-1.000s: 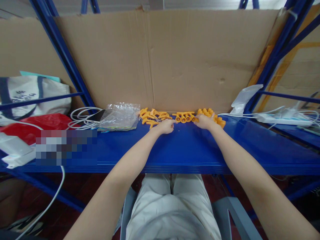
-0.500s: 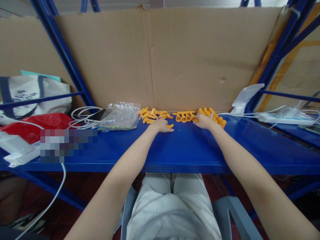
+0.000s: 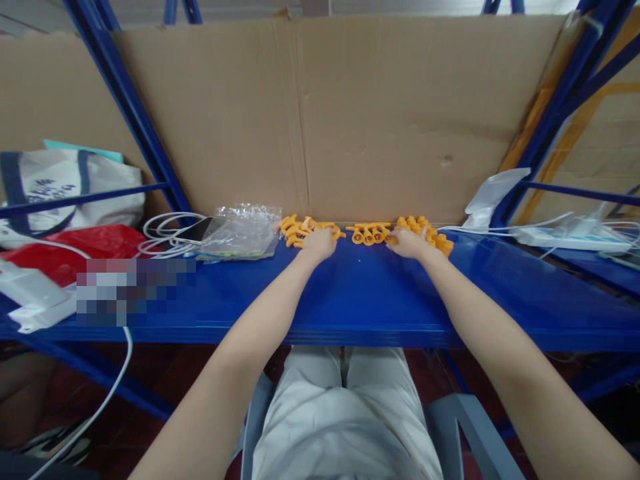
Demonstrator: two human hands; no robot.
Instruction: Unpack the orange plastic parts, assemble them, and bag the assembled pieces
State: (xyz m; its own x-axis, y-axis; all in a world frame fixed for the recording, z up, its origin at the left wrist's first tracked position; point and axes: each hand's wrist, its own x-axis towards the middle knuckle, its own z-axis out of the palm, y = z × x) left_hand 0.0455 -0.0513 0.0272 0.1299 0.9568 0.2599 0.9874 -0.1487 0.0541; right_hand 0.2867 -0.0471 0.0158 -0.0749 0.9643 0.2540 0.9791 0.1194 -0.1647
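At the far middle of a smooth blue metal worktop point(image 3: 365, 293), the left hand point(image 3: 320, 245) rests over the near right side of a loose pile of curved orange-yellow plastic pieces point(image 3: 293, 233). Its fingers are bent and mostly hidden, so whether they pinch a piece cannot be told.

To the right of that pile stands a short row of orange-yellow plastic pieces with round open ends point(image 3: 369, 237), set side by side with the openings facing near. The right hand point(image 3: 407, 243) reaches to the right end of this row, its fingertips at the last piece; whether they grip it is too small to tell. On the far side and to the right of that hand sits a tight cluster of knobbly orange-yellow plastic pieces point(image 3: 443, 245).

Left of the loose pile lies a clear crinkled plastic bag point(image 3: 243, 230), near a loosely coiled white cable point(image 3: 155, 233). A tall brown cardboard panel point(image 3: 375, 120) lines the far edge.
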